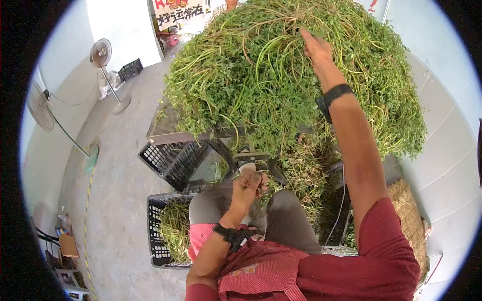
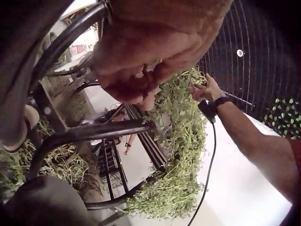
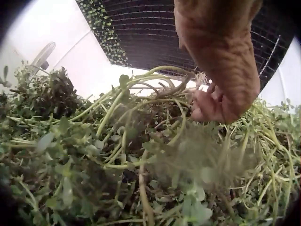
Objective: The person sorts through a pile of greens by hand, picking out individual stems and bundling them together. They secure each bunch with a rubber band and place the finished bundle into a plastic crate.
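A large heap of leafy green stems [image 1: 281,90] covers the table in front of me. My right hand [image 1: 317,49] reaches across its top, fingertips at a cluster of pale roots [image 3: 201,80]. In the left wrist view the fingers of that hand stand apart beside the stems. My left hand [image 1: 245,191] is low between my knees with its fingers curled in toward the palm. No stem shows plainly in it. Just beyond it lies a pale rounded shape [image 1: 247,168].
Left of my knees stands a black crate [image 1: 156,251] with cut stems; another black crate [image 1: 175,159] tilts under the table edge [image 1: 173,136]. Loose stems [image 1: 304,173] pile below the table. Two standing fans [image 1: 102,54] are at left. A cable [image 1: 341,210] hangs at right.
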`<act>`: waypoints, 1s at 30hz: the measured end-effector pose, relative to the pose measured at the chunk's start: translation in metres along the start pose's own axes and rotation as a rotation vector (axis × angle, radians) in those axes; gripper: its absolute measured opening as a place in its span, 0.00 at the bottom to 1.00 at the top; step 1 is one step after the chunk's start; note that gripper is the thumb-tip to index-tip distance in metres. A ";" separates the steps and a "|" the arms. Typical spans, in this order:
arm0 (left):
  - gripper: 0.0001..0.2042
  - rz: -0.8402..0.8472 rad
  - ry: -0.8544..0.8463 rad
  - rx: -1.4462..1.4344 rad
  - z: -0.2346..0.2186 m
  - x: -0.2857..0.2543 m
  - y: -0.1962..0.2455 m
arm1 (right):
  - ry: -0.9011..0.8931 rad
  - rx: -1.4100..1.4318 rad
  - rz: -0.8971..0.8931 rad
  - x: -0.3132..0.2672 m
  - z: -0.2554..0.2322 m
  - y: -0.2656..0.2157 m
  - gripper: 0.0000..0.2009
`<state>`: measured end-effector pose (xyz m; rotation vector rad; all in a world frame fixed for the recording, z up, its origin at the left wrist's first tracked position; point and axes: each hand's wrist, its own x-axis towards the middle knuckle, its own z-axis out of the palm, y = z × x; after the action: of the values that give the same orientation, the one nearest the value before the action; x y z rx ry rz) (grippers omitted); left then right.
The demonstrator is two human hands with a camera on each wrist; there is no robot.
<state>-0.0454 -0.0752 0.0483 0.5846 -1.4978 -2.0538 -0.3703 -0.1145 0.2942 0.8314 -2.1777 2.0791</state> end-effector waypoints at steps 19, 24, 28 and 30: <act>0.10 -0.031 -0.026 0.047 0.005 -0.017 -0.009 | -0.461 0.496 0.297 -0.055 -0.017 0.012 0.20; 0.10 -0.019 -0.016 0.031 0.007 -0.016 -0.005 | -0.250 0.403 0.274 -0.055 -0.008 0.015 0.18; 0.10 -0.002 -0.021 0.035 0.001 -0.014 -0.008 | -0.307 0.569 0.425 -0.048 -0.027 0.018 0.16; 0.10 0.004 -0.011 0.028 -0.001 -0.014 -0.007 | -0.413 0.639 0.375 -0.049 -0.026 0.025 0.16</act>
<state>-0.0355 -0.0653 0.0414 0.5816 -1.5354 -2.0394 -0.3467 -0.0732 0.2561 1.0217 -1.9464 3.1299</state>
